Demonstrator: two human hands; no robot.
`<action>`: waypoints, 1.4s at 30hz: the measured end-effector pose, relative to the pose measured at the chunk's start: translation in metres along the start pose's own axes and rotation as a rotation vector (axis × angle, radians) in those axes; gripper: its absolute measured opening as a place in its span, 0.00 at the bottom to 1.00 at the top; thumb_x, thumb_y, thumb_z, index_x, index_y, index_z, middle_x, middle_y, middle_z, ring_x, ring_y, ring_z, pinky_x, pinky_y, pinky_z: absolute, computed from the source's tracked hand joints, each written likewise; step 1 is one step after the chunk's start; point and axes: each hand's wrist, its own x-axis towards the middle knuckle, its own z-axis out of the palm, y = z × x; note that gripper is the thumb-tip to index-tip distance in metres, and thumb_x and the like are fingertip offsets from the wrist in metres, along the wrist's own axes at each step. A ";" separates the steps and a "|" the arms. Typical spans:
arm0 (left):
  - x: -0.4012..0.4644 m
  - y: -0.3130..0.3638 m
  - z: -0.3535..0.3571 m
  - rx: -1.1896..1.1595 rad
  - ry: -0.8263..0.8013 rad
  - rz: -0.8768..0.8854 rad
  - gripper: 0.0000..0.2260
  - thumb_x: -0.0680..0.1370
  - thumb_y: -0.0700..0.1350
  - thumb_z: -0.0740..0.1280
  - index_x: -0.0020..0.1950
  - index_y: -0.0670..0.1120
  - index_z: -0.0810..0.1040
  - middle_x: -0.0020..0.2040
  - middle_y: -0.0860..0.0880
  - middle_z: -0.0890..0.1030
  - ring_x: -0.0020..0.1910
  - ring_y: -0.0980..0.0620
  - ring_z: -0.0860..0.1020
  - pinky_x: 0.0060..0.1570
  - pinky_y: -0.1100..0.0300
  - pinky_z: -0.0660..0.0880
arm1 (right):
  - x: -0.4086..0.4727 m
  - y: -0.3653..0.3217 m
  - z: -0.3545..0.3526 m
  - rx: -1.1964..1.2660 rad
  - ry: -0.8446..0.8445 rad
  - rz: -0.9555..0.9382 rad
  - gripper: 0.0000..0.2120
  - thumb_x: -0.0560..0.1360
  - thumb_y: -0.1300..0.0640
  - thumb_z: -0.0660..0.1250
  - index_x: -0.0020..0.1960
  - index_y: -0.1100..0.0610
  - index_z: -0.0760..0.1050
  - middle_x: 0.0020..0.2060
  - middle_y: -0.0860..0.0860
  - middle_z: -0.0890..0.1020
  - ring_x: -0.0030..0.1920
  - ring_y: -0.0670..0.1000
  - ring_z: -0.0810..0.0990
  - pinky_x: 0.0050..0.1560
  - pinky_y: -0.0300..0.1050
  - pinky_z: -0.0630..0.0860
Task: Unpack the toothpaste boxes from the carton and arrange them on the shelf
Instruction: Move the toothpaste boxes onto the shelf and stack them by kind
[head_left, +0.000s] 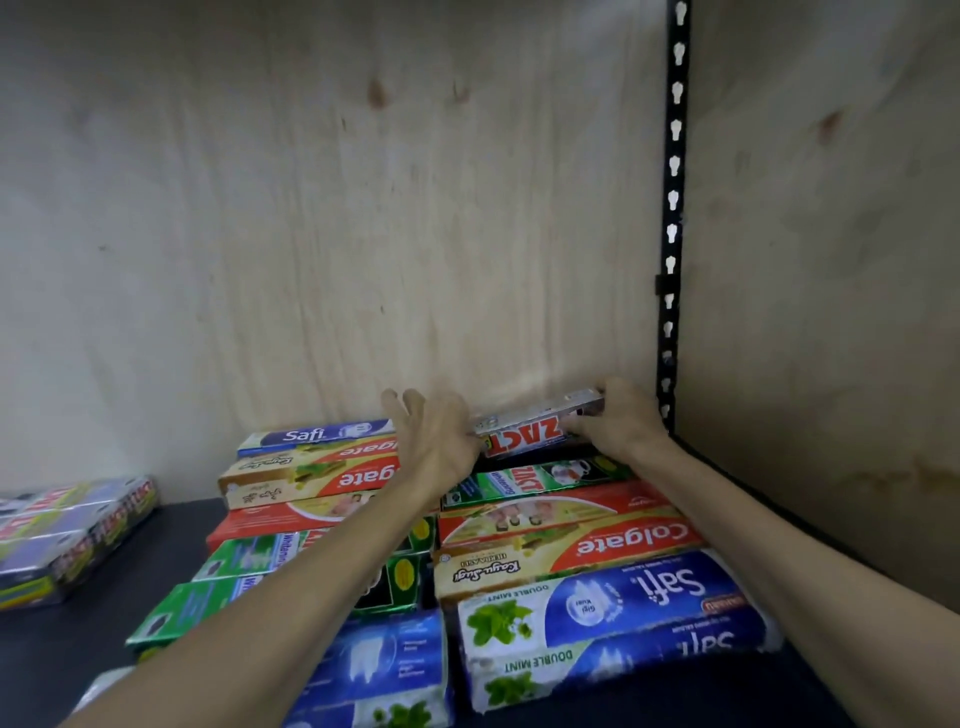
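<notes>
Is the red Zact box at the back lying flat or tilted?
Tilted. The red Zact box has its right end raised, gripped by the right hand; the left hand touches its lower left end.

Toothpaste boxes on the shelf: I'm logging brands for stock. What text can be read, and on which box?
"ZACT": red and silver box that the right hand grips at the back.
"Safi": blue box at back left.
"Colgate": red and cream box, right column, which also reads "Kayu Sugi".
"Safi", "DOUBLE MINT": blue and white front right box.
Shrink-wrapped packs at far left: too blurred to read.
</notes>
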 end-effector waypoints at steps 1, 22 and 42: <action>-0.001 0.002 -0.002 -0.058 0.027 -0.012 0.07 0.77 0.50 0.70 0.48 0.47 0.78 0.49 0.45 0.79 0.61 0.42 0.67 0.60 0.47 0.52 | -0.003 -0.001 -0.004 0.011 0.033 -0.012 0.19 0.70 0.48 0.78 0.54 0.58 0.79 0.49 0.53 0.84 0.49 0.53 0.82 0.48 0.47 0.79; -0.141 -0.074 -0.104 -0.781 0.196 -0.073 0.11 0.79 0.44 0.70 0.57 0.59 0.77 0.59 0.55 0.76 0.59 0.56 0.77 0.61 0.55 0.75 | -0.176 -0.077 -0.032 0.232 0.114 -0.212 0.22 0.73 0.43 0.74 0.60 0.56 0.78 0.52 0.51 0.85 0.50 0.50 0.83 0.53 0.49 0.80; -0.261 -0.290 -0.179 -0.800 0.292 -0.361 0.19 0.77 0.44 0.74 0.66 0.49 0.75 0.53 0.58 0.81 0.54 0.63 0.79 0.48 0.75 0.73 | -0.275 -0.213 0.103 0.095 -0.048 -0.486 0.23 0.73 0.38 0.72 0.62 0.51 0.81 0.51 0.50 0.84 0.54 0.54 0.79 0.54 0.55 0.76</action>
